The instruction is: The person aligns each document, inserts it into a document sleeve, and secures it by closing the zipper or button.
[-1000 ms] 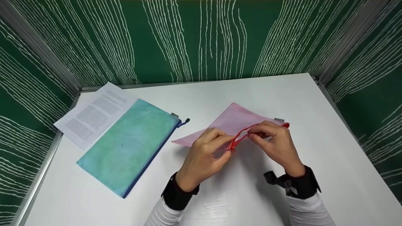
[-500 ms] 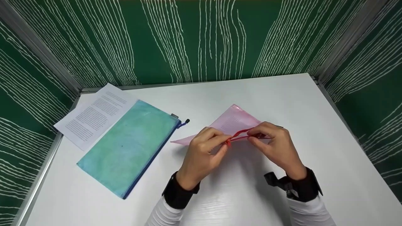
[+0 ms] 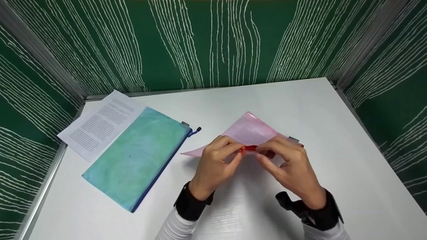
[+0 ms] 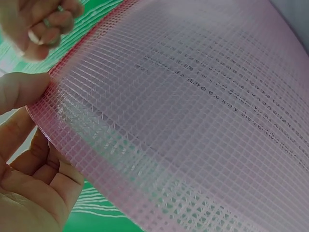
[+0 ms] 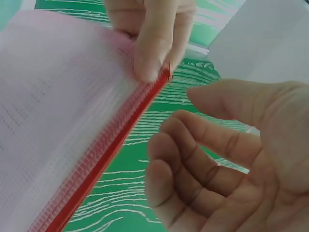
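A pink mesh zip pouch point(image 3: 247, 128) is held up at its near edge, with a printed sheet point(image 4: 207, 92) showing through it. My left hand point(image 3: 215, 163) pinches the pouch's corner between thumb and fingers, at one end of the red zip point(image 5: 106, 159). Close by the zip is my right hand point(image 3: 293, 163). In the right wrist view its thumb stands apart from loosely bent fingers point(image 5: 164, 150), with nothing between them. The zip's two sides lie together along the stretch seen there.
To the left lies a blue-green zip pouch point(image 3: 133, 160) with a dark blue zip and pull cord. A printed paper sheet point(image 3: 100, 123) lies against its far left side. Green walls point(image 3: 206, 43) with white lines border the white table point(image 3: 360, 186).
The gap between the red zip's two sides at the left corner has narrowed. My right hand has moved slightly left and towards me, and its grip on the zip has loosened.
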`<state>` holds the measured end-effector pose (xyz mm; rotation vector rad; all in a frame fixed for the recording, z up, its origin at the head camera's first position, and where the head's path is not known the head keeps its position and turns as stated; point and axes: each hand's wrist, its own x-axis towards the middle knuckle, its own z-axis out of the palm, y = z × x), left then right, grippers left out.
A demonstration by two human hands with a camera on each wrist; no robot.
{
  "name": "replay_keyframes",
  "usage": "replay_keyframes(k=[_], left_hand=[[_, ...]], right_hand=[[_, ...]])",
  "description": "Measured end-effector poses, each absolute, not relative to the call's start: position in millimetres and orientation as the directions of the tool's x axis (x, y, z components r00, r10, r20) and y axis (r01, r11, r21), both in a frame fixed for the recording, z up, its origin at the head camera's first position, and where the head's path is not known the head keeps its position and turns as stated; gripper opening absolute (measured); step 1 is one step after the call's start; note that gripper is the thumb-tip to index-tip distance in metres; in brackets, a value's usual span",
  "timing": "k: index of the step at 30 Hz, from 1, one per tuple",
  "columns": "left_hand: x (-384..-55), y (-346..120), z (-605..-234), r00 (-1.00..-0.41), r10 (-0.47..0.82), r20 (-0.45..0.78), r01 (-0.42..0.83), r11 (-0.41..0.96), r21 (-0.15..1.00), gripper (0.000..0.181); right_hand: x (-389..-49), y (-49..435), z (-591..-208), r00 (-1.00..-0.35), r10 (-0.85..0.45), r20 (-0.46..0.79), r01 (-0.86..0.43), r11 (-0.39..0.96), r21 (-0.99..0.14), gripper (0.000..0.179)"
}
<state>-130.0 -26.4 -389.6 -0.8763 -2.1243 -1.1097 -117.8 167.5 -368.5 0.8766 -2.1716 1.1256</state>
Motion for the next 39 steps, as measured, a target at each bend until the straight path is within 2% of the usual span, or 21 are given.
replay_keyframes(k=[5,14,29,32,39], left_hand=[[-130,-26,-390,-0.591,0.299,0.749,0.781,0.442,0.441,0.013],[-127,-25,-389,-0.603,0.322,0.73,0.767,0.486,0.419,0.011],[-125,-25,-390,-0.611,0.351,0.709,0.756,0.525,0.392,0.013],[-125,-25,-390,-0.614,0.356,0.704,0.755,0.525,0.393,0.013],[-125,-27,-389,-0.627,0.365,0.688,0.754,0.505,0.42,0.01]], right_hand=[[-117,155,-376,-0.588,-0.318,0.744,-0.782,0.457,-0.423,0.018],[-119,145,-388,-0.578,-0.288,0.763,-0.789,0.436,-0.434,0.018],[-123,145,-390,-0.544,-0.301,0.783,-0.803,0.457,-0.382,0.014],[-125,146,-391,-0.557,-0.299,0.775,-0.806,0.418,-0.419,0.017],[-126,151,-391,-0.665,-0.275,0.694,-0.745,0.3,-0.596,0.022]])
